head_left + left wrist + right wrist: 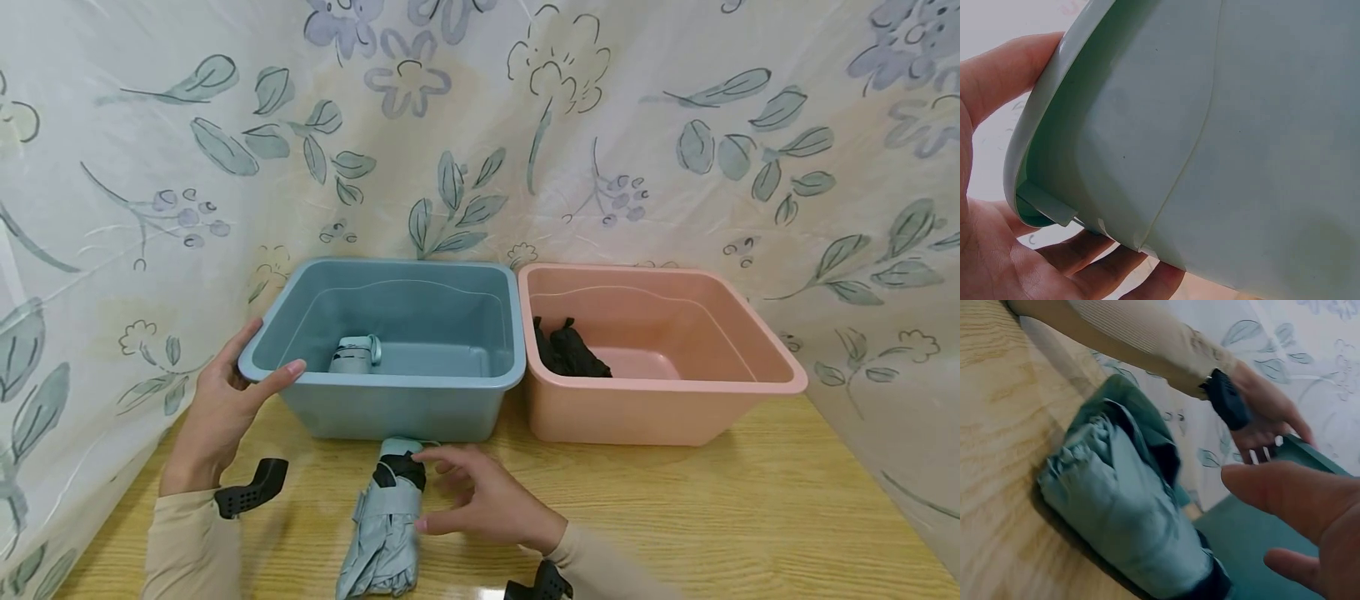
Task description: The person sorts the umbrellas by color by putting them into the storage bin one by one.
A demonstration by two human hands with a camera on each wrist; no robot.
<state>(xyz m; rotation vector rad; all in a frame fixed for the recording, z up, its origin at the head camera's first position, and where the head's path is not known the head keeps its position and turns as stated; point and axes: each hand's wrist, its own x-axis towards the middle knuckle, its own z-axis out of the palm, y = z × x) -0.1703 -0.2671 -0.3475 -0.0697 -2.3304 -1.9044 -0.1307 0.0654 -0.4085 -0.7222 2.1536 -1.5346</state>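
My left hand (225, 404) grips the left front corner of a blue plastic bin (405, 408). In the left wrist view, the thumb lies on the bin's rim (1025, 137) while the fingers reach under and behind it. A folded pale blue-green umbrella (386, 533) lies on the table in front of that bin, its handle end toward the bin. Beside the umbrella is my right hand (498, 500), fingers spread and thumb apart, the fingertips right at its black band. The right wrist view shows the umbrella's gathered fabric (1129, 506) away from the thumb.
A pink bin (637, 412) stands right of the blue one, with black soft items (573, 350) at its left end. Inside the blue bin sits a pale blue cylinder (352, 356) with a loop. Floral cloth (465, 125) hangs behind the wooden table (712, 508).
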